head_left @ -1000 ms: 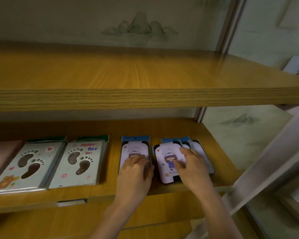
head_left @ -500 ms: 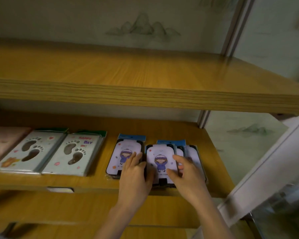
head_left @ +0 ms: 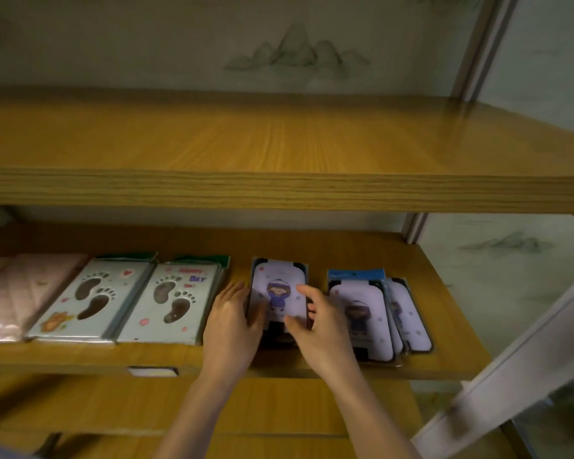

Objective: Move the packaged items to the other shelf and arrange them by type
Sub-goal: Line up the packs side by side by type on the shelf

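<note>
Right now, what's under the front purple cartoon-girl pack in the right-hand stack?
Beneath the front purple cartoon-girl pack, one more identical pack fans out rightward, and a blue header card peeks out behind. Whether more lie directly underneath is hidden. The stack rests on the wooden shelf.

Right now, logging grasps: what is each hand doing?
Left hand: closed on the purple packet, left edge.
Right hand: closed on the same packet.
</note>
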A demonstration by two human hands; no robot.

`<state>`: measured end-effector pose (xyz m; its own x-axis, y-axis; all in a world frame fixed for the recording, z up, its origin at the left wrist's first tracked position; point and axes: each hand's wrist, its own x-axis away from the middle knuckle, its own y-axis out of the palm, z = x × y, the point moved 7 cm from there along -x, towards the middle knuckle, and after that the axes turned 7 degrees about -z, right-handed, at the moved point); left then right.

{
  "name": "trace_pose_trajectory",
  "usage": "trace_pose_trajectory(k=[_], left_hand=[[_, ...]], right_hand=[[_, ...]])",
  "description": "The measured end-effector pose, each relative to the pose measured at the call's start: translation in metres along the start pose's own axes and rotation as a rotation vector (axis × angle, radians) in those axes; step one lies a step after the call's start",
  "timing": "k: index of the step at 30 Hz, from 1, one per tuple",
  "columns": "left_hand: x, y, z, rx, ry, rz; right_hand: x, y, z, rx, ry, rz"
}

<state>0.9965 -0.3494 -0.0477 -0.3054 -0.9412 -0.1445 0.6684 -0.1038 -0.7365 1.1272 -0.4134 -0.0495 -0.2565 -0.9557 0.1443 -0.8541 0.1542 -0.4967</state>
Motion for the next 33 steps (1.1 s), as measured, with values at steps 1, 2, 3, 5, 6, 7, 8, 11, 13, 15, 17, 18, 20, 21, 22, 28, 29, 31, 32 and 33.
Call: trace_pose_trajectory(k=[1,2,3,5,6,7,8,11,13,15,17,18,20,21,22,28,29,31,32,33], left_hand=[[-0.001,0.002,-0.007,-0.007,-0.016,-0.024],[-0.001,0.004,-0.013,-0.012,-0.015,-0.042],[-0.001,0.004,-0.016,-0.008,-0.007,-0.049],[0.001,0.003,-0.018,0.008,0.032,-0.030],[0.002,0.002,-0.017,0.007,0.050,-0.025],[0.002,0.002,-0.016,-0.001,0.056,-0.025],[0.003,0.002,-0.016,-0.011,0.059,-0.026],[0.004,0.002,-0.012,-0.036,0.079,-0.036],[0.003,0.002,-0.008,-0.082,0.080,-0.042],[0.002,0.003,-0.004,-0.145,0.079,-0.046],[0.004,0.005,0.007,-0.109,0.094,-0.051],[0.007,0.008,0.018,-0.055,0.135,-0.061],[0.015,0.019,0.045,0.071,0.215,-0.143],[0.019,0.028,0.058,0.128,0.238,-0.203],[0.023,0.039,0.068,0.172,0.244,-0.267],[0.022,0.094,0.083,0.384,0.023,-0.504],[0.021,0.096,0.084,0.421,-0.004,-0.497],[0.021,0.096,0.089,0.498,-0.039,-0.464],[0.022,0.096,0.092,0.534,-0.052,-0.449],[0.023,0.097,0.095,0.570,-0.067,-0.435]], right_hand=[[-0.002,0.005,0.000,0.006,0.010,-0.004],[-0.003,0.009,0.000,0.016,0.021,-0.007],[-0.003,0.013,0.000,0.031,0.031,-0.007],[-0.002,0.019,0.000,0.072,0.029,0.007],[-0.001,0.021,0.000,0.093,0.021,0.015],[0.000,0.023,-0.001,0.109,0.015,0.022],[0.002,0.024,-0.001,0.121,0.014,0.029],[0.003,0.024,-0.002,0.146,0.007,0.062],[0.003,0.022,-0.005,0.165,-0.004,0.066],[0.005,0.015,-0.008,0.195,-0.007,0.069],[0.010,-0.002,-0.006,0.231,-0.009,0.106],[0.014,-0.014,-0.003,0.250,-0.011,0.136],[0.021,-0.042,0.008,0.269,0.006,0.218],[0.024,-0.056,0.017,0.259,0.030,0.255],[0.026,-0.068,0.026,0.241,0.064,0.276],[0.026,-0.092,0.065,0.188,0.166,0.166],[0.024,-0.094,0.068,0.174,0.157,0.156],[0.022,-0.096,0.073,0.137,0.149,0.150],[0.022,-0.097,0.074,0.118,0.148,0.146],[0.020,-0.098,0.077,0.101,0.134,0.146]])
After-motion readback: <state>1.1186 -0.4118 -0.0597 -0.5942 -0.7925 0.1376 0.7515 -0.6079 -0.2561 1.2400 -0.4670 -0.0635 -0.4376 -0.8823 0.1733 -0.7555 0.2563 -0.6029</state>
